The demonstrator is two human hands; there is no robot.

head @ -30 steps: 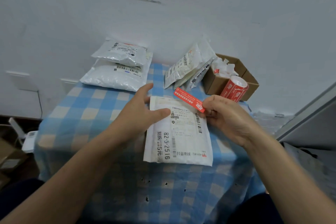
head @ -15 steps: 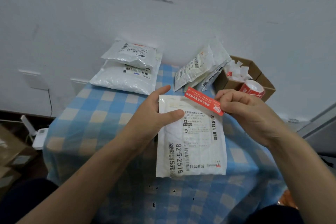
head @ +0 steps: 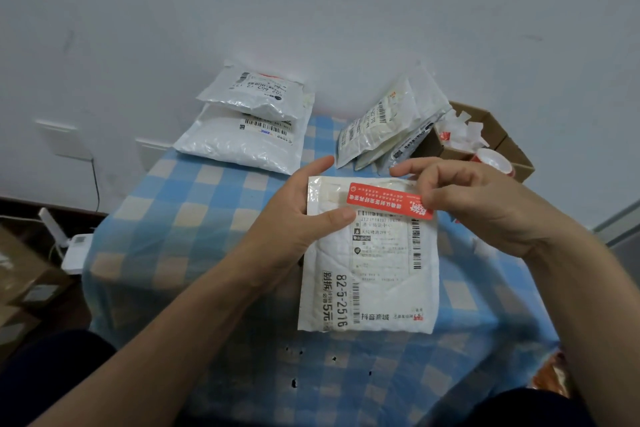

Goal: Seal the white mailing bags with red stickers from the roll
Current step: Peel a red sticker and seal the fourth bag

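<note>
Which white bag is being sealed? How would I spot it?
On the blue checked tablecloth, find the mailing bag nearest the front, gripped by the left hand. It alone is held, a red sticker pinched across its top by the right hand.

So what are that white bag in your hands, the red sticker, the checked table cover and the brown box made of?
White bag: likely thin plastic film, glossy and crinkled, with a quilted look hinting at padding. Red sticker: smooth printed label, paper or plastic, cannot tell. Table cover: seems woven cloth, matte, draping over the edge. Brown box: cardboard, dull, with folded flaps.
</note>
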